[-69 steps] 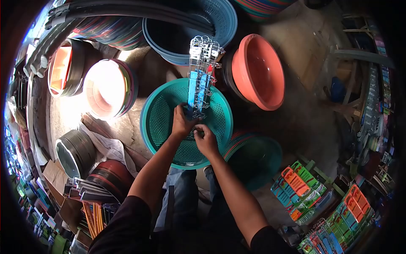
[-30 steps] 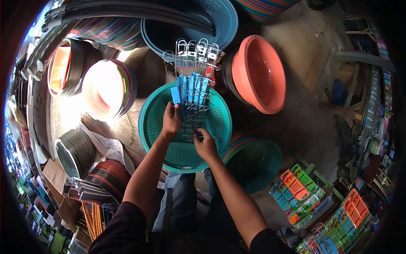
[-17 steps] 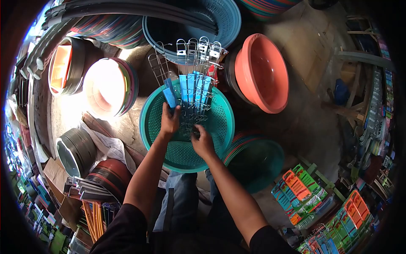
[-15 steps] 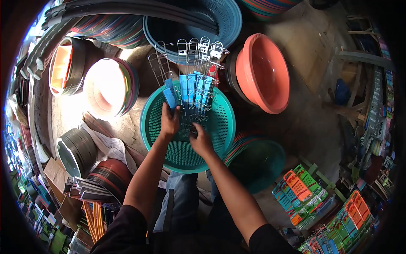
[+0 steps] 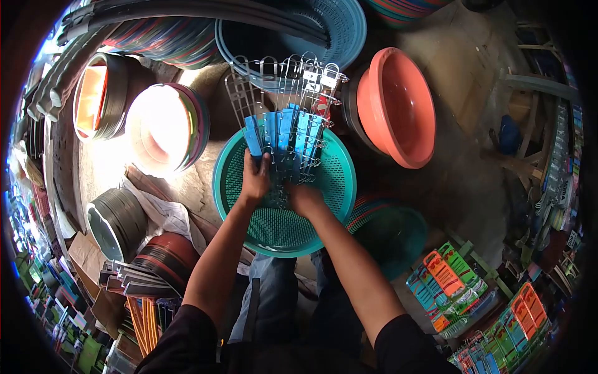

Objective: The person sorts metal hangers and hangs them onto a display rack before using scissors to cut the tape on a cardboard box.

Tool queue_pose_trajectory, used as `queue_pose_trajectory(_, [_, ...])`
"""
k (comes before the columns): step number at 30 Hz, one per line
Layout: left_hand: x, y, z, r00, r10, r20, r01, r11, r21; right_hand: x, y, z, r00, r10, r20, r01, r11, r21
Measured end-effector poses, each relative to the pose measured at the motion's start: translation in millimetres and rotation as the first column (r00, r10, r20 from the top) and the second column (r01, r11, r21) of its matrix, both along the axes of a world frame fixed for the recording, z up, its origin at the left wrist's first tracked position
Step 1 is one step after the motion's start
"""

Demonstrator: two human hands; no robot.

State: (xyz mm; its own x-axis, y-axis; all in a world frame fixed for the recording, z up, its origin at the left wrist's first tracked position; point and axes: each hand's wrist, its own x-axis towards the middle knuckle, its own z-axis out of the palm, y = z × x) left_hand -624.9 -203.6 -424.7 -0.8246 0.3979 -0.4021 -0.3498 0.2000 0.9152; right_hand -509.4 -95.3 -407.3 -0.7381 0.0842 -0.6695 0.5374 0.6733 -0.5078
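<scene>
Several silvery wire racks with small hooks and blue labels [image 5: 283, 128] stand fanned out over a green perforated plastic basket [image 5: 293, 240] in front of my legs. My left hand [image 5: 255, 181] is closed around the lower part of the leftmost rack, just below its blue label. At the lower ends of the wires is my right hand [image 5: 305, 198], blurred by motion. Its fingertips are partly hidden, so whether it grips a wire cannot be told. The racks' lower ends overlap in a tangle inside the basket.
A large blue basket [image 5: 349, 31] sits behind the racks, an orange basin [image 5: 405, 109] to the right. Stacked basins [image 5: 198, 131] and grey pots [image 5: 128, 215] stand at left. Dark green basins [image 5: 392, 240] lie right of my knees, near packaged colourful goods [image 5: 445, 280].
The racks have spread slightly wider, with the leftmost one now closer to upright. My right hand has shifted a little lower and blurred. The whole view has shifted slightly.
</scene>
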Motion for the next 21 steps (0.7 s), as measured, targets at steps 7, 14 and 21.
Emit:
queue_pose_trajectory(7, [-13,10,23,0.979,0.121,0.166,-0.133,0.989,0.062,14,17,12,0.993,-0.024,-0.116,0.013,0.996,-0.092])
queue_pose_trajectory(14, [-23,11,26,0.983,0.061,0.175,-0.077,0.993,0.087,31,14,9,0.912,-0.311,-0.266,0.222,0.921,-0.319])
queue_pose_trajectory(21, [-10,26,57,0.933,-0.008,0.361,-0.04,0.991,0.127,28,-12,42,0.798,-0.332,-0.503,0.336,0.938,-0.085])
